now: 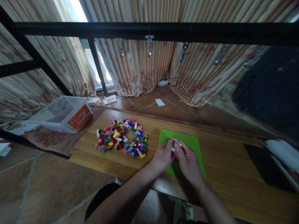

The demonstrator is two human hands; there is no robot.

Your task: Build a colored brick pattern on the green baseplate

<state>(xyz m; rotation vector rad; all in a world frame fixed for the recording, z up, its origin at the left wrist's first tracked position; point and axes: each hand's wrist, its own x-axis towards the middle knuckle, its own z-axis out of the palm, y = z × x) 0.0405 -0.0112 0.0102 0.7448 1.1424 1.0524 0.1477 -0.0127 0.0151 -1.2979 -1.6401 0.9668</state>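
Observation:
My left hand (163,155) and my right hand (188,161) meet over a green baseplate (191,142) on a wooden table (229,168). Both pinch a small cluster of coloured bricks (176,146) held between the fingertips, just above the plate. A pile of several loose coloured bricks (122,138) lies to the left of the plate, a hand's width from my left hand.
A clear plastic box (58,113) with an orange label lies tipped at the table's far left. A black metal frame (149,31) crosses overhead. Curtains hang behind, and papers (109,100) lie on the tiled floor. A dark object (263,165) sits at the right.

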